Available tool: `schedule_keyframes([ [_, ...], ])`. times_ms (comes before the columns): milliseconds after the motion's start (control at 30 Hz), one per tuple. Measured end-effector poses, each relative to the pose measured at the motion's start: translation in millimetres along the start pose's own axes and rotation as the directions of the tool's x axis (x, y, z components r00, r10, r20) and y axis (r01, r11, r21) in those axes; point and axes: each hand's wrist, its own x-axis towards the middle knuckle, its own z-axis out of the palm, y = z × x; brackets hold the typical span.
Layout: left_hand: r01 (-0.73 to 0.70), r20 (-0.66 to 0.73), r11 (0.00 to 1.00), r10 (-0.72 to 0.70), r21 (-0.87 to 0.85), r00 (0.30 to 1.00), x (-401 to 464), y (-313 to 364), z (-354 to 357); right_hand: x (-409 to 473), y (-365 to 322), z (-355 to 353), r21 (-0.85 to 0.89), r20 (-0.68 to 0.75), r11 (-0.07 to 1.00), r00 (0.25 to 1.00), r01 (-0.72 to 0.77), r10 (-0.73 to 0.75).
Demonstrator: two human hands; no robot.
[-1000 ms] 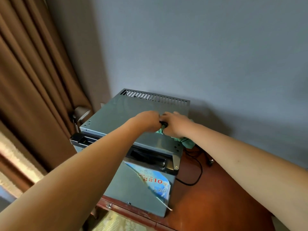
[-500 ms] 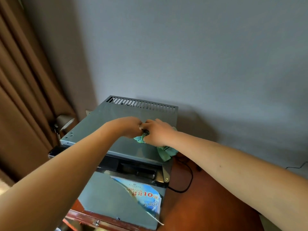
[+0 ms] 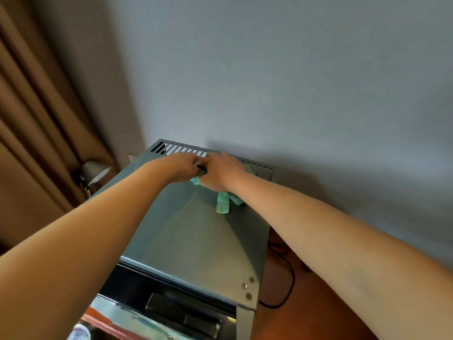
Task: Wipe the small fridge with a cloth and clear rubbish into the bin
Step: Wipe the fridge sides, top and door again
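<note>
The small grey metal fridge (image 3: pixel 196 241) stands on a reddish-brown table, its flat top facing me and a slotted vent along its back edge. A crumpled green cloth (image 3: pixel 222 202) lies on the top near the back. My right hand (image 3: pixel 221 171) presses on the cloth with fingers closed over it. My left hand (image 3: pixel 182 168) is fisted right beside it, touching it, and a small dark thing shows between the two hands. Which hand holds that dark thing I cannot tell. The fridge door hangs open at the bottom of the view.
A brown curtain (image 3: pixel 36 143) hangs on the left with a small grey lamp (image 3: pixel 94 173) beside the fridge. A black cable (image 3: pixel 286 273) runs over the wooden table (image 3: pixel 294 315) to the right of the fridge. The grey wall is close behind.
Both hands have slid with the cloth from the front part of the fridge top to its back edge by the vent. My view has moved closer to the fridge.
</note>
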Motion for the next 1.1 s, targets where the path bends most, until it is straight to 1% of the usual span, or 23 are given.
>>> schedule_keyframes([
  [133,0.022,-0.003,0.998,-0.022,0.051,1.000,7.9,-3.6,-8.3,21.9,-2.8,0.3,0.003,-0.010,1.000,1.000,-0.006,0.006],
  [300,0.033,0.009,0.993,-0.035,0.111,0.999,-8.5,2.9,-11.5,8.7,-12.4,-4.6,-0.010,0.015,1.000,1.000,-0.010,0.010],
  [400,0.035,0.024,0.990,-0.039,0.136,0.999,-32.5,2.9,-8.3,-14.8,-25.9,-4.9,-0.005,0.036,1.000,0.999,-0.005,0.005],
  [533,-0.027,0.051,0.992,0.020,0.126,0.998,-75.6,3.7,2.1,-56.3,-47.1,0.6,0.012,0.057,1.000,0.998,-0.010,0.010],
  [800,-0.006,0.096,0.996,-0.002,0.086,0.995,-155.9,0.9,24.6,-142.2,-94.8,11.0,-0.012,0.094,1.000,0.995,-0.019,0.020],
  [967,-0.014,0.138,0.991,-0.005,0.135,0.990,-196.8,2.3,29.9,-182.2,-119.8,16.5,-0.018,0.123,1.000,0.992,0.010,-0.008],
  [1100,-0.037,0.165,0.983,0.007,0.180,0.986,-213.6,0.2,29.2,-192.4,-132.2,18.3,-0.021,0.151,0.999,0.988,0.024,-0.021],
])
